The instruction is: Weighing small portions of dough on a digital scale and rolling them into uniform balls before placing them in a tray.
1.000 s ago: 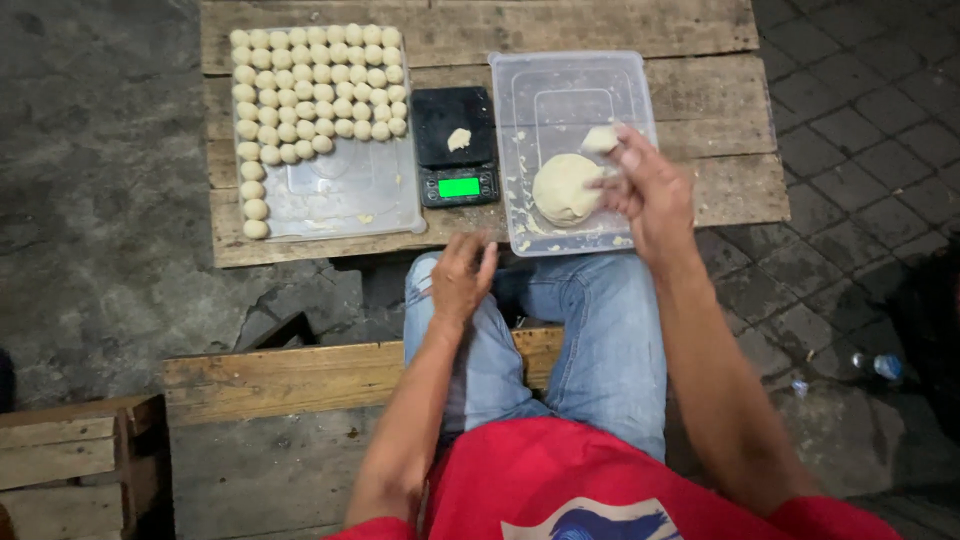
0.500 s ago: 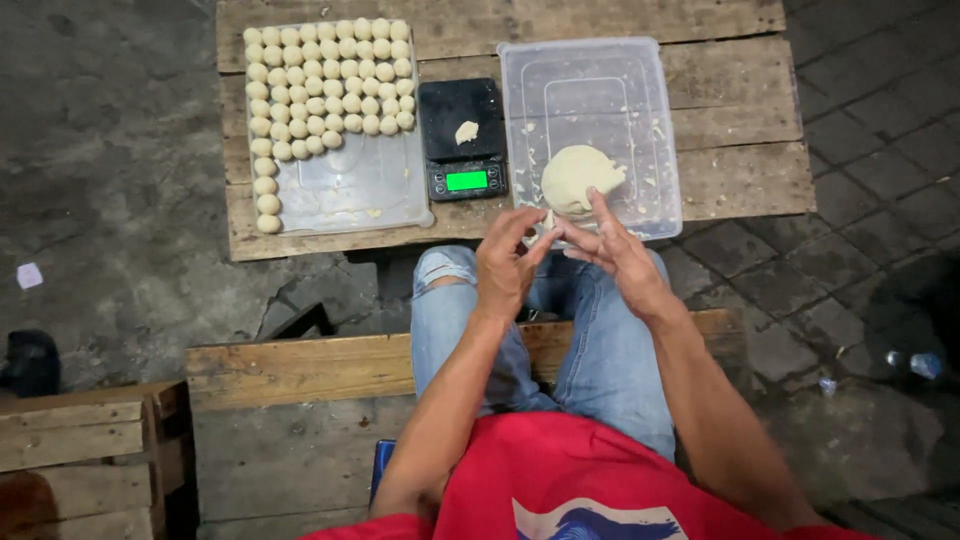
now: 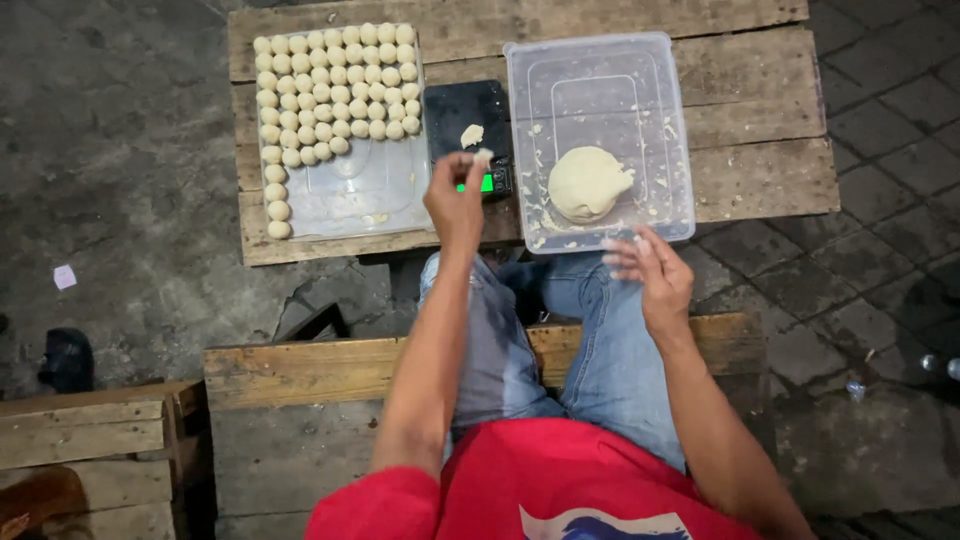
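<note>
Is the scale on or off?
On. The small black scale shows a lit green display by the left hand, and a dough bit lies on its platform.

Scale (image 3: pixel 466 118) sits between ball tray (image 3: pixel 370 195) left, dough tub (image 3: pixel 660 80) right.

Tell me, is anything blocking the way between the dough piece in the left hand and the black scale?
Nothing visible does. The left hand holds the small dough piece right at the black scale, whose platform carries only one other dough bit.
</note>
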